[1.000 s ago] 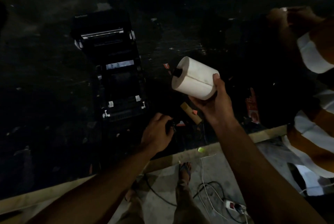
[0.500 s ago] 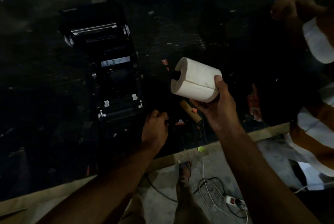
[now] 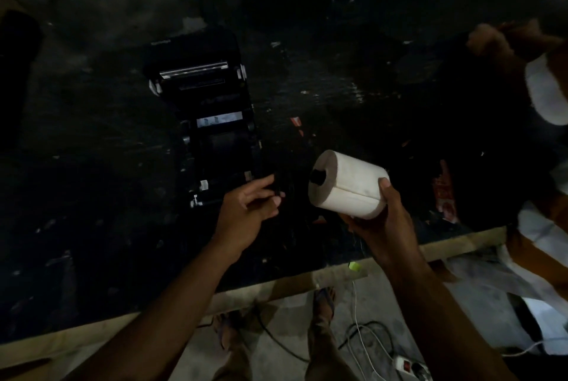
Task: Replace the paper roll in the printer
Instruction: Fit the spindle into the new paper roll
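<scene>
My right hand (image 3: 379, 211) holds the paper roll (image 3: 347, 184) from underneath, thumb up on its right end, fingers wrapped below. The roll lies on its side, long axis running left-right, with the dark spindle (image 3: 316, 177) poking out of the left end toward the printer (image 3: 215, 122).

The printer sits open on the dark table (image 3: 92, 196), up and to the left of the roll, its empty bay facing me. The bay's width also runs left-right, so the roll is already roughly lined up; my guess is it needs carrying left and away, then lowering in.

My left hand (image 3: 246, 208) is nearer the printer, just beside its front right corner, fingers loosely spread. It seems to pinch something small and dark, but it's too dim to tell what, or whether it's really gripped.

Versus a second ago: the left hand has lifted off the table and opened out toward the printer, and the roll has dropped lower. A second person's arm (image 3: 507, 42) shows at far right.
</scene>
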{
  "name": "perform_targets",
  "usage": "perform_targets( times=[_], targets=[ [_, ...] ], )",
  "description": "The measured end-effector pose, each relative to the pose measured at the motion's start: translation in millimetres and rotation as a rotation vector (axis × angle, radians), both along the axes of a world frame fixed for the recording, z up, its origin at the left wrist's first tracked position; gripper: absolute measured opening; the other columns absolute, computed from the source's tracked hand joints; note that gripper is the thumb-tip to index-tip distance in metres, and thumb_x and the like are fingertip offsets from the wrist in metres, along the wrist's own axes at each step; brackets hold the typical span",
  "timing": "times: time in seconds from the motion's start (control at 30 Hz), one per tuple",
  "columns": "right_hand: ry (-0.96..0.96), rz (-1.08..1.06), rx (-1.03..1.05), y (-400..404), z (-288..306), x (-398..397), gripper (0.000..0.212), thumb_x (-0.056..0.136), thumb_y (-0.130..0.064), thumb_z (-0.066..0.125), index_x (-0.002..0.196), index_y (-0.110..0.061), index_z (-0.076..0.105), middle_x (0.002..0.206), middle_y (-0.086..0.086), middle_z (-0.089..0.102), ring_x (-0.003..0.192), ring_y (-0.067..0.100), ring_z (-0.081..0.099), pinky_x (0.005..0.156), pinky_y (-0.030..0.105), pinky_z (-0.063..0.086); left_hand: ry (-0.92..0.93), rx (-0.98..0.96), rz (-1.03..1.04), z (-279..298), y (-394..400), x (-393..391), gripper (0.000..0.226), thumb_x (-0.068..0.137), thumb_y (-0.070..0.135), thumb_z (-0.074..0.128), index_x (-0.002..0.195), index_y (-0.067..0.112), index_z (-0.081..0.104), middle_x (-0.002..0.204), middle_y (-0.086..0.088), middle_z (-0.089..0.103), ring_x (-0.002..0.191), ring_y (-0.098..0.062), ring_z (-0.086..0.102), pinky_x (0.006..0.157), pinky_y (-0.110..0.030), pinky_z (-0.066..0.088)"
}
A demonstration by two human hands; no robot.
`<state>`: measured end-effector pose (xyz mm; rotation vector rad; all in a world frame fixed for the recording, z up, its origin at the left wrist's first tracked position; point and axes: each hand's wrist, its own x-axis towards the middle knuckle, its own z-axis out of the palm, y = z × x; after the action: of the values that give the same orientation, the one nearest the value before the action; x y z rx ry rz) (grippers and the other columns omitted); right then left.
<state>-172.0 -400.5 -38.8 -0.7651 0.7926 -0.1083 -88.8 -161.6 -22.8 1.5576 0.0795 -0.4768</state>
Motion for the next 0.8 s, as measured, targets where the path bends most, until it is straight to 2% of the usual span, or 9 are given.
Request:
perform_targets(
  times=[0.1,0.23,0.4,0.53,0.7,0.8],
  targets=[
    [-0.021,0.049,0.026,6,-4,-4,0.074,0.067,-0.054,0.085,0.131,-0.024,0.064,0.127,0.013,0.072,0.114,0.034,0.071,0.079,0.048,0.061,-0.114,-0.024,-0.072,26,8,3,0.053,0.089,-0.001,0.072,0.131,0.031,0.064,0.097,-0.006,0.081,0.104,-0.017,0.074,0.077,-0.026,0.06],
    [-0.025,0.093,0.069,19,-3,1,0.08,0.069,-0.055,0.084,0.138,-0.022,0.06,0.135,0.016,0.067,0.125,0.038,0.064,0.094,0.057,0.056,-0.204,-0.048,-0.139,42,10,7,0.051,0.091,-0.002,0.069,0.132,0.029,0.065,0.102,-0.013,0.077,0.107,-0.016,0.072,0.088,-0.03,0.058],
    [-0.017,0.112,0.133,34,4,8,0.079,0.064,-0.054,0.086,0.133,-0.022,0.064,0.132,0.016,0.069,0.123,0.038,0.064,0.088,0.053,0.059,-0.262,0.035,-0.207,44,5,9,0.052,0.09,-0.01,0.065,0.129,0.024,0.066,0.103,-0.006,0.07,0.102,-0.012,0.068,0.094,-0.028,0.053],
    [-0.014,0.109,0.172,43,12,12,0.07,0.073,-0.05,0.075,0.134,-0.021,0.061,0.134,0.017,0.068,0.124,0.038,0.063,0.079,0.048,0.062,-0.32,0.069,-0.204,47,6,10,0.053,0.091,-0.011,0.063,0.13,0.025,0.065,0.112,-0.013,0.069,0.105,-0.015,0.067,0.097,-0.027,0.052],
    [-0.012,0.112,0.172,47,17,14,0.07,0.074,-0.048,0.074,0.136,-0.019,0.06,0.133,0.016,0.068,0.124,0.037,0.063,0.075,0.045,0.062,-0.416,0.132,-0.259,48,9,8,0.059,0.091,-0.01,0.063,0.129,0.035,0.063,0.127,-0.008,0.066,0.102,-0.016,0.067,0.096,-0.024,0.051],
    [0.002,0.122,0.141,49,16,15,0.069,0.073,-0.049,0.075,0.135,-0.02,0.061,0.132,0.016,0.069,0.122,0.037,0.064,0.074,0.044,0.062,-0.43,0.196,-0.246,44,12,10,0.056,0.092,-0.008,0.063,0.134,0.029,0.064,0.127,-0.004,0.062,0.106,-0.019,0.067,0.1,-0.025,0.051]
  ],
)
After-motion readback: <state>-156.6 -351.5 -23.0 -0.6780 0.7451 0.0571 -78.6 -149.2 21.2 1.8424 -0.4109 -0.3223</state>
